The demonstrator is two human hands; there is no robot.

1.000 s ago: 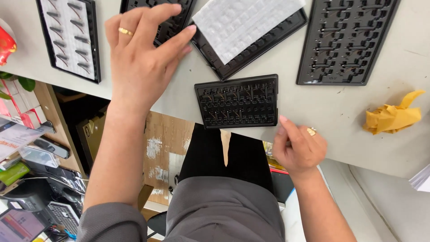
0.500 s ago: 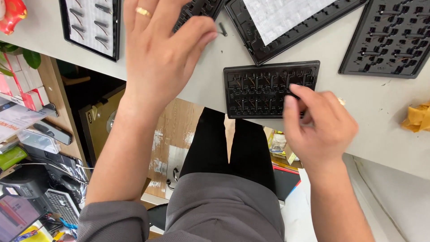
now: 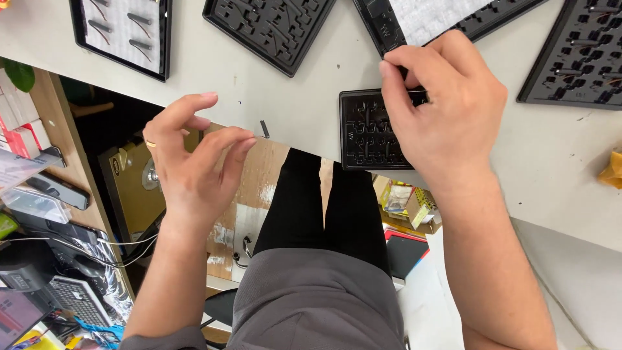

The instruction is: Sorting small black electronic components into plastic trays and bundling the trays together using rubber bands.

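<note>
A small black moulded tray [image 3: 368, 133] lies at the near edge of the white table [image 3: 304, 110]. My right hand [image 3: 447, 110] covers its right half, with thumb and fingers curled and pinched on the tray's far edge. My left hand [image 3: 194, 162] hovers over the table's near edge, left of the tray, fingers spread and curved, holding nothing. A tiny dark part [image 3: 264, 128] lies on the table just right of its fingertips.
Larger trays line the far side: one with a white insert [image 3: 120, 32], an empty black one [image 3: 265, 29], one with a white foam sheet [image 3: 440, 16], another black one [image 3: 576, 65]. Crumpled yellow paper [image 3: 612, 170] lies right. Boxes and a keyboard [image 3: 78, 301] sit below.
My left hand drew back from the far trays to the table's near edge. My right hand rose from below the edge onto the small black tray and closed on it.
</note>
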